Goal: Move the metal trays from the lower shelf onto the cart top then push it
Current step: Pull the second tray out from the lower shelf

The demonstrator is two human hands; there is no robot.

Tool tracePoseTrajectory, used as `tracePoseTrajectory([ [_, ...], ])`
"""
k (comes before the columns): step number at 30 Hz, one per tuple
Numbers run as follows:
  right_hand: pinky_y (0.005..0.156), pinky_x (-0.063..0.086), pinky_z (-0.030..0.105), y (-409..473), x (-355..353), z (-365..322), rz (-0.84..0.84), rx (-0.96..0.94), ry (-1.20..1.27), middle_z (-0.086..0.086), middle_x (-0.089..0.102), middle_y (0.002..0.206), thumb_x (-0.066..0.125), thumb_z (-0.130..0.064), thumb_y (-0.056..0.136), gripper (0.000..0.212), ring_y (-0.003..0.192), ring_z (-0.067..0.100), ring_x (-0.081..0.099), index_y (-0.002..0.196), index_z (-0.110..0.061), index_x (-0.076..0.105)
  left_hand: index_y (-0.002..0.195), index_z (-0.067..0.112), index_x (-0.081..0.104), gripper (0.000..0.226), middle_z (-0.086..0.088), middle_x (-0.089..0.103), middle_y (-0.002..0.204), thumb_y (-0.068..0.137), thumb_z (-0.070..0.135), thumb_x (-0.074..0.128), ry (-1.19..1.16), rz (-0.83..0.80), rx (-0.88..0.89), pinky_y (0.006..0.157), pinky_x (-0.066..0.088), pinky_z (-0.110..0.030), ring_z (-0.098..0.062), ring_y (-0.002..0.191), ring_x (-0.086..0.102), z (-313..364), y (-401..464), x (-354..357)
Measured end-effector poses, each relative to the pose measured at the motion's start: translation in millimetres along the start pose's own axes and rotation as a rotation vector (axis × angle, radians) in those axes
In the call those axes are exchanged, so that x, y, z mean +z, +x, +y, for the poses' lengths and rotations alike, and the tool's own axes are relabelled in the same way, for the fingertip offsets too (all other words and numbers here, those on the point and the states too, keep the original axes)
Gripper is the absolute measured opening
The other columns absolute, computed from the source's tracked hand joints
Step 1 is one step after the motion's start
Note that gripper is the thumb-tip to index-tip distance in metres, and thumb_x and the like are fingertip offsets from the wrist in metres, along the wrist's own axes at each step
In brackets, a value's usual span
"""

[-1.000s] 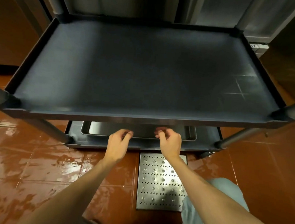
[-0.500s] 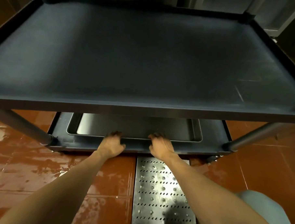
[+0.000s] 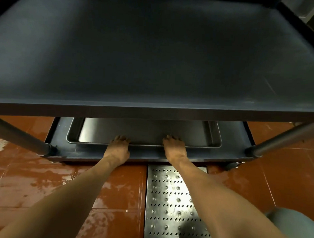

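Note:
A shallow metal tray (image 3: pixel 144 132) lies on the dark lower shelf (image 3: pixel 86 150) of a grey cart; whether more trays are stacked under it cannot be told. My left hand (image 3: pixel 118 147) grips the tray's near rim left of centre, fingers curled over the edge. My right hand (image 3: pixel 174 148) holds the same rim right of centre. The cart top (image 3: pixel 155 52) is a broad dark grey surface filling the upper view, and it hides the tray's far half.
Round grey cart legs stand at the left (image 3: pixel 20 140) and right (image 3: pixel 281 140). A caster (image 3: pixel 231 165) shows under the right corner. The red tiled floor (image 3: pixel 24 181) is wet and shiny. A perforated metal drain cover (image 3: pixel 176 204) lies just below my right forearm.
Both hands have reached in from in front of the lower shelf and closed on the tray's near rim. My head has moved lower and closer to the cart.

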State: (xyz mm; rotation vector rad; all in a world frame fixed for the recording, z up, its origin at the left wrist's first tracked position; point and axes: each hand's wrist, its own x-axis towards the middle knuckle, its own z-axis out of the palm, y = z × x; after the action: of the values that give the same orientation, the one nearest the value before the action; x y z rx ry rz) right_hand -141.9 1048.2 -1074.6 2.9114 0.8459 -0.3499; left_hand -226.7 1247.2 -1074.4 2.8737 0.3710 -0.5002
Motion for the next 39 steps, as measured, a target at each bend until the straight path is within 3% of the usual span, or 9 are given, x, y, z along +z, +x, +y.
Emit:
tracePoseTrajectory([
  [4, 0.088, 0.049, 0.036, -10.2, 1.4, 1.9, 0.036, -0.068, 0.03, 0.009, 0.062, 0.124, 0.062, 0.0, 0.084, 0.03, 0.114, 0.03, 0.059, 0.112, -0.011, 0.066, 0.142, 0.018, 0.045, 0.047, -0.008, 0.044, 0.146, 0.097, 0.023, 0.055, 0.132, 0.061, 0.017, 0.111, 0.039, -0.038, -0.027, 0.135, 0.042, 1.8, -6.2, 6.4],
  [9, 0.077, 0.05, 0.033, -34.9, -14.6, 12.0, 0.016, -0.133, 0.16, 0.003, 0.063, 0.113, 0.062, -0.01, 0.09, 0.016, 0.106, 0.025, 0.062, 0.103, -0.017, 0.067, 0.143, 0.02, 0.041, 0.054, -0.007, 0.049, 0.142, 0.093, 0.008, 0.058, 0.246, 0.106, 0.07, 0.105, 0.044, -0.035, -0.024, 0.128, 0.052, -5.2, -25.9, -4.5],
  [14, 0.076, 0.049, 0.034, -61.3, -65.1, 15.8, -0.002, -0.107, 0.144, 0.007, 0.064, 0.115, 0.064, -0.016, 0.091, 0.013, 0.107, 0.026, 0.061, 0.104, -0.015, 0.066, 0.143, 0.02, 0.042, 0.049, -0.007, 0.047, 0.145, 0.097, 0.015, 0.058, 0.231, 0.058, 0.156, 0.093, 0.051, -0.037, -0.025, 0.115, 0.063, 1.1, -49.3, -50.7],
  [17, 0.068, 0.042, 0.034, -69.7, -104.5, 7.9, -0.058, -0.088, 0.115, 0.01, 0.069, 0.102, 0.061, -0.03, 0.096, 0.02, 0.094, 0.028, 0.067, 0.103, -0.012, 0.066, 0.143, 0.02, 0.045, 0.046, -0.009, 0.052, 0.146, 0.099, 0.018, 0.056, 0.177, 0.032, 0.187, 0.092, 0.052, -0.039, -0.028, 0.113, 0.065, 9.1, -62.3, -82.9],
  [21, 0.082, 0.049, 0.038, -88.7, -143.6, -0.5, -0.089, -0.079, 0.093, 0.009, 0.07, 0.104, 0.065, -0.024, 0.094, 0.02, 0.1, 0.026, 0.067, 0.109, -0.011, 0.065, 0.14, 0.015, 0.05, 0.045, -0.01, 0.066, 0.129, 0.097, 0.02, 0.061, 0.134, 0.064, 0.21, 0.092, 0.051, -0.038, -0.027, 0.117, 0.064, 17.4, -93.8, -115.7],
  [25, 0.101, 0.042, 0.039, -121.0, -176.5, -4.7, -0.072, -0.109, 0.096, 0.01, 0.062, 0.122, 0.064, -0.027, 0.093, 0.034, 0.118, 0.025, 0.055, 0.122, -0.01, 0.06, 0.141, 0.014, 0.048, 0.045, -0.01, 0.058, 0.14, 0.098, 0.023, 0.059, 0.104, 0.0, 0.207, 0.1, 0.049, -0.036, -0.026, 0.128, 0.056, 22.9, -138.1, -154.4],
  [29, 0.096, 0.043, 0.035, -163.7, -224.8, -14.3, -0.103, -0.143, 0.133, 0.007, 0.063, 0.118, 0.068, -0.028, 0.09, 0.033, 0.113, 0.022, 0.055, 0.118, -0.013, 0.06, 0.134, 0.016, 0.051, 0.04, -0.007, 0.061, 0.135, 0.097, 0.027, 0.061, 0.039, -0.086, 0.141, 0.095, 0.05, -0.032, -0.024, 0.118, 0.062, 30.2, -191.9, -204.2],
  [33, 0.092, 0.044, 0.035, -209.8, -282.9, -17.6, -0.246, -0.157, 0.147, 0.006, 0.064, 0.113, 0.074, -0.029, 0.086, 0.037, 0.109, 0.021, 0.058, 0.116, -0.013, 0.06, 0.121, 0.019, 0.053, 0.033, -0.005, 0.066, 0.121, 0.094, 0.035, 0.063, 0.052, -0.259, 0.136, 0.084, 0.049, -0.032, -0.023, 0.104, 0.066, 39.2, -242.0, -254.7],
  [39, 0.083, 0.052, 0.035, -263.7, -385.3, -17.0, -0.405, -0.152, 0.185, 0.004, 0.071, 0.105, 0.077, -0.032, 0.083, 0.038, 0.101, 0.021, 0.066, 0.114, -0.012, 0.065, 0.129, 0.019, 0.053, 0.05, -0.005, 0.067, 0.116, 0.088, 0.045, 0.065, 0.086, -0.361, 0.14, 0.088, 0.05, -0.035, -0.024, 0.104, 0.063, 59.0, -306.8, -341.6],
])
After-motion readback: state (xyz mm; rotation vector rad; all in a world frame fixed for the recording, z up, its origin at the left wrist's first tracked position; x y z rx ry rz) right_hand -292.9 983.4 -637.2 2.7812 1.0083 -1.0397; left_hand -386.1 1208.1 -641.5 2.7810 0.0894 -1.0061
